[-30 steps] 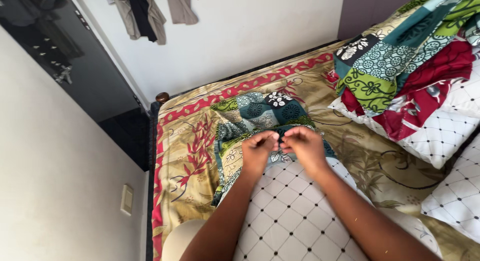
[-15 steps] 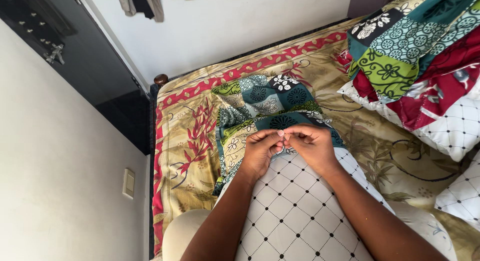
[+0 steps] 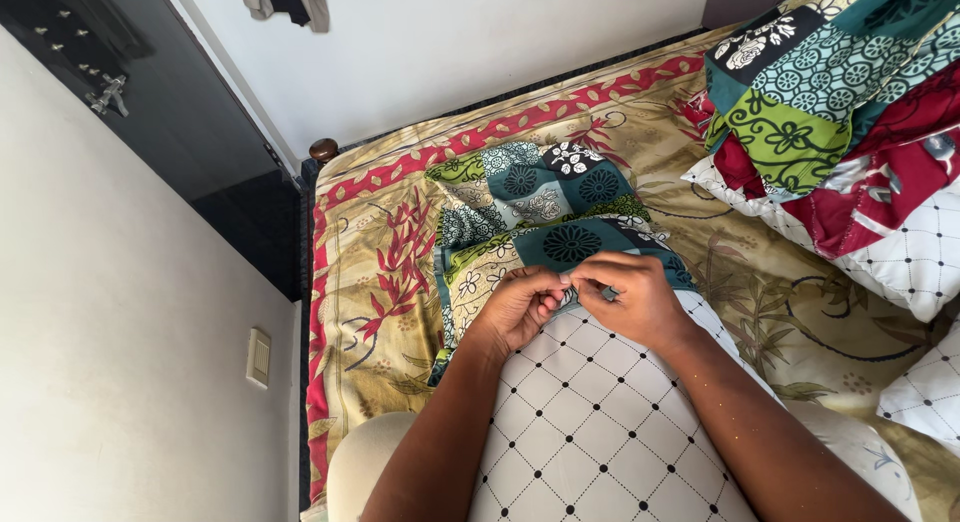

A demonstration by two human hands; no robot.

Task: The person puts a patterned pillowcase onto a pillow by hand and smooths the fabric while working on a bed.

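Pinching the open edge of the patchwork pillowcase (image 3: 545,217), the left hand (image 3: 520,307) and right hand (image 3: 632,297) meet fingertip to fingertip, fingers curled shut on the cloth. Just below that edge lies the white diamond-quilted pillow (image 3: 590,422); beneath both spreads the gold floral bedsheet (image 3: 375,272).

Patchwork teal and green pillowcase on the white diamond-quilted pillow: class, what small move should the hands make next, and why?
Probably draw the patchwork teal and green pillowcase edge further along the white diamond-quilted pillow. The left hand and right hand both pinch that edge together at the pillow's far end, and most of the pillow remains uncovered.
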